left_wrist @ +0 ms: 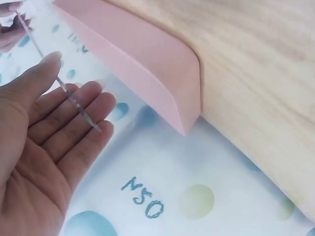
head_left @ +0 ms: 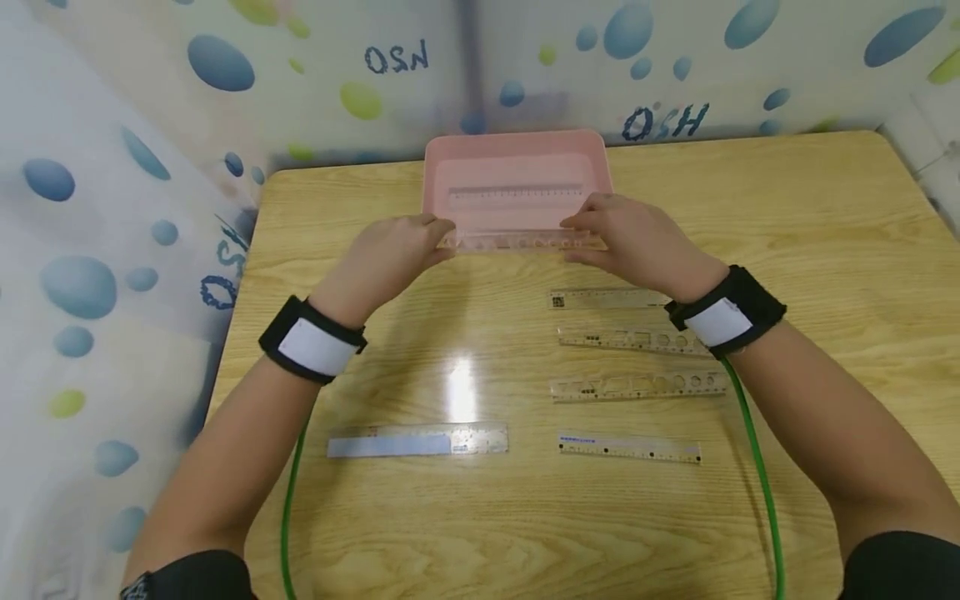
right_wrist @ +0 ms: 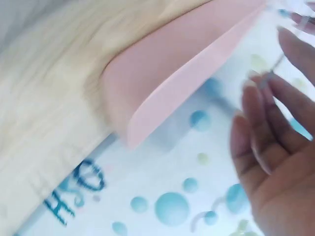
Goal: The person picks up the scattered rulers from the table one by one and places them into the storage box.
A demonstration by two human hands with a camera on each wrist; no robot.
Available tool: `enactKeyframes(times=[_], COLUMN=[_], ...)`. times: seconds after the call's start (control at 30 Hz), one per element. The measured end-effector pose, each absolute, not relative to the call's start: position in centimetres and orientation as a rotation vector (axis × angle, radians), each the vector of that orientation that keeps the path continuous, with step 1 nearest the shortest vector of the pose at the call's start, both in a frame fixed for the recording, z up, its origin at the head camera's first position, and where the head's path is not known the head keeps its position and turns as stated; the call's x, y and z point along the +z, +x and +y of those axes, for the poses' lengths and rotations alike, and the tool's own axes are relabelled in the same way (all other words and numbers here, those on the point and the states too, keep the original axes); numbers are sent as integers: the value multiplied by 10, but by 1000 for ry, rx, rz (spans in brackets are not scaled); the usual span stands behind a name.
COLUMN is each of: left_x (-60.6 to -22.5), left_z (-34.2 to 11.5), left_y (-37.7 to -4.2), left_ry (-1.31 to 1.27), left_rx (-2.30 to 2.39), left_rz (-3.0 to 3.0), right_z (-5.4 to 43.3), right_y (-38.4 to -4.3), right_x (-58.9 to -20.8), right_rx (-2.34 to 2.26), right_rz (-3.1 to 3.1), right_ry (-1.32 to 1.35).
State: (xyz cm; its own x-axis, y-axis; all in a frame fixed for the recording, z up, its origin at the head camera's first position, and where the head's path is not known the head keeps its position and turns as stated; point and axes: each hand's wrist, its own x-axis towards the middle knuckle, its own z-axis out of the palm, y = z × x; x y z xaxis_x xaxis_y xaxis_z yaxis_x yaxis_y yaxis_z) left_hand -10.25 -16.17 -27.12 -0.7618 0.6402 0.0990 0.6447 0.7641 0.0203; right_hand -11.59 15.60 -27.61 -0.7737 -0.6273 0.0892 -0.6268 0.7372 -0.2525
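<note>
Between my two hands stretches a clear plastic stencil ruler (head_left: 517, 242) with cut-out shapes, held level over the near edge of a pink tray (head_left: 517, 143). My left hand (head_left: 393, 254) pinches its left end between thumb and fingers; the left wrist view shows this ruler (left_wrist: 76, 101) edge-on between the thumb and the fingers (left_wrist: 88, 101). The right end is pinched by my right hand (head_left: 637, 237), also seen in the blurred right wrist view. Inside the tray lies another clear ruler (head_left: 516, 192), near the middle of the tray floor.
On the wooden table (head_left: 420, 533), several clear rulers lie at right, including a stencil ruler (head_left: 637, 385) and a short ruler (head_left: 630, 448). A ruler with a pale blue strip (head_left: 390, 445) lies front left. Patterned sheeting (head_left: 420, 100) stands behind the tray; green cables (head_left: 761, 467) trail from both wristbands.
</note>
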Motion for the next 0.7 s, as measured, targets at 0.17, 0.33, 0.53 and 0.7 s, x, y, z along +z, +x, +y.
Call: enactKeyframes(times=[0.17, 0.33, 0.53, 0.7], left_x=[-265, -275, -298, -308], left_z=[-145, -130, -124, -126], left_y=[-143, -178, -207, -220], left_ry=[-1003, -948, -896, -835], left_rx=[-72, -23, -101, -208], left_rz=[-2995, -3051, -3099, -3122], right_z=[162, 164, 157, 151], right_y=[-158, -196, -218, -228], right_x=[-276, -283, -299, -307], right_rx=[-397, -387, -337, -297], right_rz=[2915, 2866, 2813, 2821], right_ry=[-1006, -909, -764, -739])
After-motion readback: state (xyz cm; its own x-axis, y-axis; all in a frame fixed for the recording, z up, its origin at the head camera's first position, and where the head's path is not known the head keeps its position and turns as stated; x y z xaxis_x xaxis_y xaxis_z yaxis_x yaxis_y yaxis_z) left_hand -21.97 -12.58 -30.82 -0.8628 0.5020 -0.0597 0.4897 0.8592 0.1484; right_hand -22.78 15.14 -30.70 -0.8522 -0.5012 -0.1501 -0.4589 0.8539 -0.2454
